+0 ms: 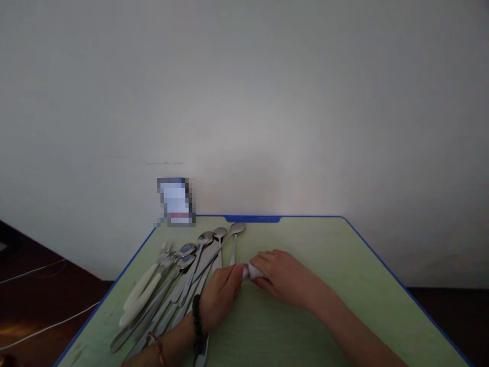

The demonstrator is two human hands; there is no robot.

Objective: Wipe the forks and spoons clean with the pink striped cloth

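On a green table [344,285] with a blue rim, my left hand [219,298] rests with curled fingers over the handles of several long metal spoons [206,255]. It meets my right hand [284,278], whose fingers are closed around a small white wad [254,271], perhaps a cloth or tissue. The two hands touch at the wad, and a spoon handle seems to pass between them, though I cannot make that out clearly. A dark bead bracelet sits on my left wrist.
Cutlery with white handles [139,295] and forks lies at the left of the pile. A blurred-out small card [175,202] stands at the table's far left corner against a plain wall. White cables [42,326] run across the dark floor at left.
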